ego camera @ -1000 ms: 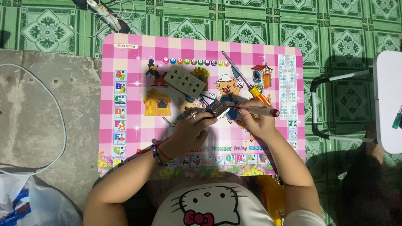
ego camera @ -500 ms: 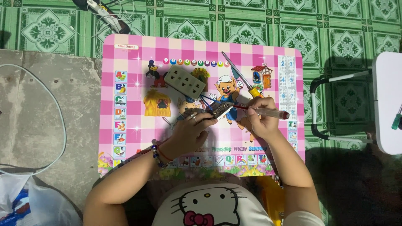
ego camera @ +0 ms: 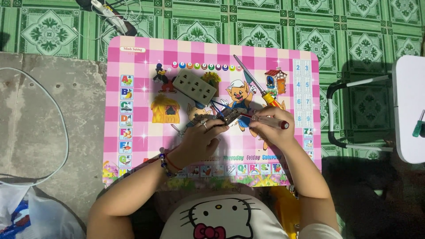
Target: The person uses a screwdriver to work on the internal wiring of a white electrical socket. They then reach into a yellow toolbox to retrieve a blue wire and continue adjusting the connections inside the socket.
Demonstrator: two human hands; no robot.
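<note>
Overhead, head view only: both hands work at the middle of a small pink checked table (ego camera: 133, 66) printed with cartoon animals and a column of alphabet squares down its left edge. Left hand (ego camera: 201, 137) has fingers curled shut around a small dark electrical part (ego camera: 228, 117) with red and blue wires, held just above the table centre. Right hand (ego camera: 270, 130) is closed on a screwdriver with a clear handle and red end cap (ego camera: 270, 122), lying nearly level, tip pointing left into the part. Against the frame a second ago, the red cap sits closer in toward the hand and the hands have drawn a little tighter together; the part has stayed at the same spot. Beige socket faceplate (ego camera: 195, 86) lies tilted, upper centre of the table, apart from the hands, unmoved. A second screwdriver with an orange-yellow handle (ego camera: 261, 90) lies diagonally, right of the plate, just above the right hand. A small pale oblong label (ego camera: 132, 49) sits at the table's upper left corner; a strip of numbered squares runs down the right edge. At the far right of the frame, a white stool (ego camera: 409, 110) carries a green-handled tool (ego camera: 418, 126). White plastic bag (ego camera: 26, 212) at lower left, on grey concrete.
</note>
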